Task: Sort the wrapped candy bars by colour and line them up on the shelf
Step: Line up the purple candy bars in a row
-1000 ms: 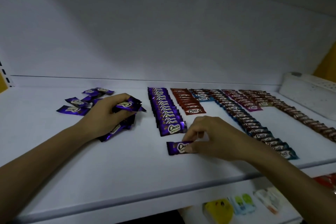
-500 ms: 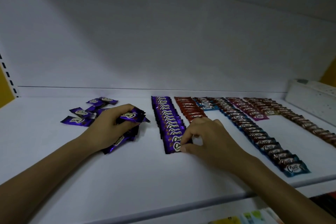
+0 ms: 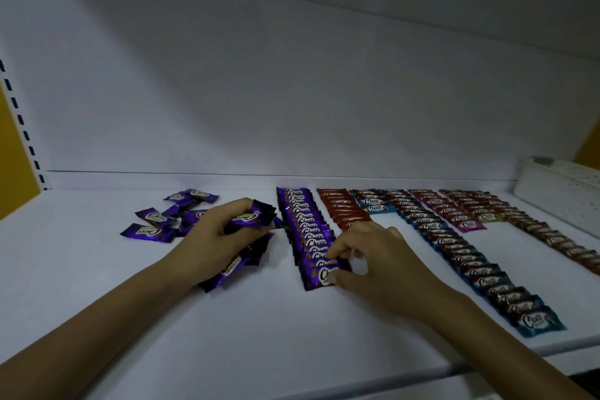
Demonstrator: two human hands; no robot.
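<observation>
Pinching glossy oblong purple bar (image 3: 319, 277), right fingers (image 3: 348, 246).

Left grip (image 3: 214, 237) wraps a purple bundle (image 3: 242, 265). Most of it is covered, so the bars can't be counted. Right grip (image 3: 380, 266) hides the right end of the front purple bar (image 3: 319, 274). The front end of the red row (image 3: 341, 208) is lost behind its knuckles.

Brown row (image 3: 552, 237) runs out of view near the shelf's (image 3: 130, 318) right edge, its front end unseen. White box (image 3: 558, 195) at the back right corner is cut off. Both forearms are cut at the bottom.

Small print under the brand word is too fine to read, and labels along the back edge are blurred.
</observation>
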